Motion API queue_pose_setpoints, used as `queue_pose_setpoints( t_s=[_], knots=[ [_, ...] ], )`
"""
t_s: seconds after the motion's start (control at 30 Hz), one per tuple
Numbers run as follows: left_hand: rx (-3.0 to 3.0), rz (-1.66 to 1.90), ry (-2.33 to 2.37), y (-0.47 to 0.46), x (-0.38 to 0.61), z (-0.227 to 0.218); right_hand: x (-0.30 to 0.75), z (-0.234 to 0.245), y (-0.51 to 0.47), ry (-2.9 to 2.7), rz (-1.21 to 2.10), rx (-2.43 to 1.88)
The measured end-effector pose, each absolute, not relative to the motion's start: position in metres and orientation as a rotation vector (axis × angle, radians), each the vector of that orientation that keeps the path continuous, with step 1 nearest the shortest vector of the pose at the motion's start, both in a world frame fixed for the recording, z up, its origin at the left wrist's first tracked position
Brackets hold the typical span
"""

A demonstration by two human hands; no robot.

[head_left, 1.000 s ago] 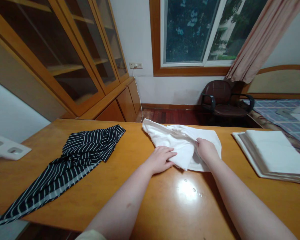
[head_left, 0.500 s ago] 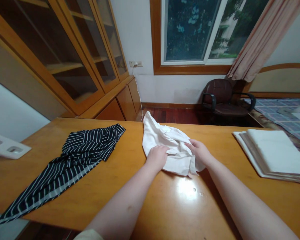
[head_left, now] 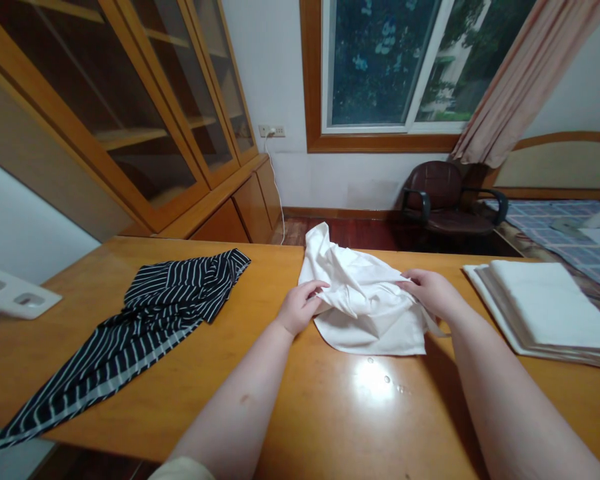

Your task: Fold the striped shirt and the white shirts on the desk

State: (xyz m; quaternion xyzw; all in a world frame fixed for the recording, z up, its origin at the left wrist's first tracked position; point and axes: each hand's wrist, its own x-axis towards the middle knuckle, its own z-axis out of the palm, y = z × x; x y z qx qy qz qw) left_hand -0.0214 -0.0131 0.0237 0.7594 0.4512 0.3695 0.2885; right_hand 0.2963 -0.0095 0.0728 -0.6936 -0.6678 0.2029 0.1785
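Observation:
A crumpled white cloth [head_left: 365, 300] lies on the orange wooden table [head_left: 330, 413], straight ahead of me. My left hand [head_left: 299, 307] pinches its left edge with curled fingers. My right hand [head_left: 430, 290] grips its right edge, fingers closed on the fabric. The cloth bunches up between the two hands, partly lifted off the table.
A black and white striped garment [head_left: 145, 320] sprawls on the table's left. A stack of folded white cloth [head_left: 550, 310] sits at the right. A white object [head_left: 10, 297] is at far left. Behind the table are a glass-door cabinet [head_left: 130, 120], a dark chair [head_left: 445, 193] and a bed [head_left: 570, 227].
Both hands have shifted their grip and moved apart to the cloth's left and right edges. The cloth has been pulled wider and raised slightly.

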Motion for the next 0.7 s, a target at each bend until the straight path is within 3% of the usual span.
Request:
queue_pose_setpoints(
  t_s=[0.1,0.23,0.47,0.6,0.7],
  knots=[
    [2.074,0.648,1.277,-0.019,-0.013,0.03,0.285,0.068,-0.012,-2.15,0.433,-2.088],
    [2.382,0.55,1.371,-0.037,0.007,0.04,0.244,0.053,-0.025,-2.49,0.232,-2.023],
    [2.616,0.307,1.2,-0.047,0.02,0.042,0.204,0.037,-0.041,-2.462,0.283,-1.834],
    [2.434,0.455,1.355,-0.042,0.014,0.039,0.208,0.036,-0.035,-2.34,0.515,-1.877],
    [2.166,0.836,1.433,-0.037,0.002,0.038,0.218,0.04,-0.029,-2.232,0.52,-1.916]
  ],
)
